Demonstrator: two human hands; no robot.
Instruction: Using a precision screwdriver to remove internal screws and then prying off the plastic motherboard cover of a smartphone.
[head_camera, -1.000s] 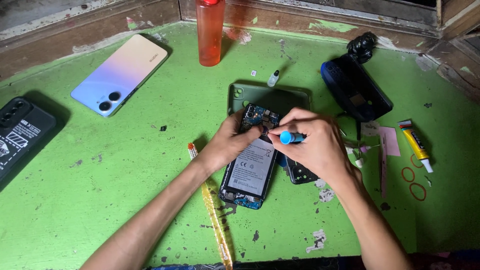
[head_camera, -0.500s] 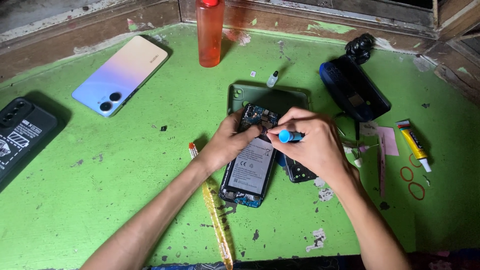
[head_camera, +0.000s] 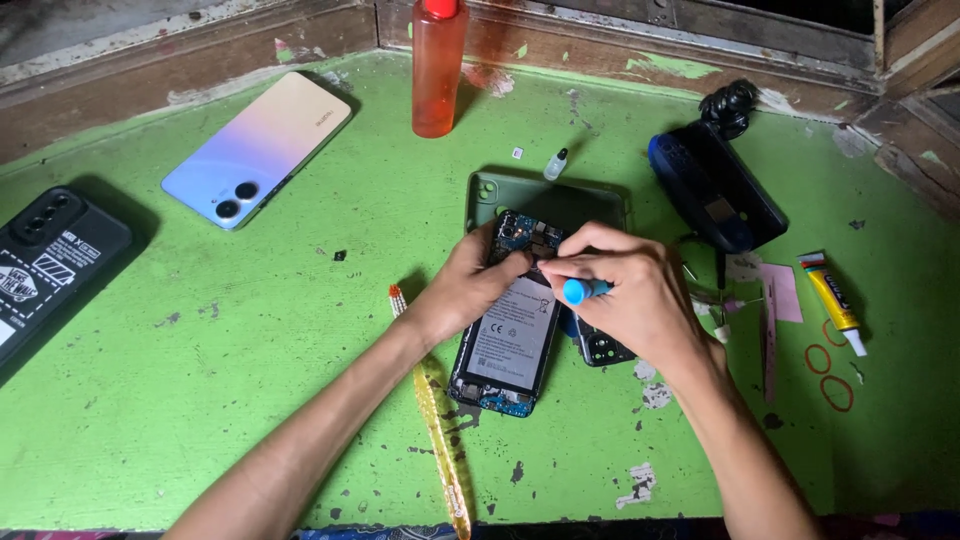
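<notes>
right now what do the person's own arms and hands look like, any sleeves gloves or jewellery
Both arms are bare from the bottom edge of the picture up to the fingers: no sleeves show anywhere in view. The left hand and the right hand wear no gloves, and no rings, watch or wristband can be seen on either. Both forearms are slim. No markings show on them.

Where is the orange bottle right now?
In the head view the orange bottle stands upright at the far edge of the green table, just left of centre, beyond the opened phone and right of the pastel phone.
</notes>
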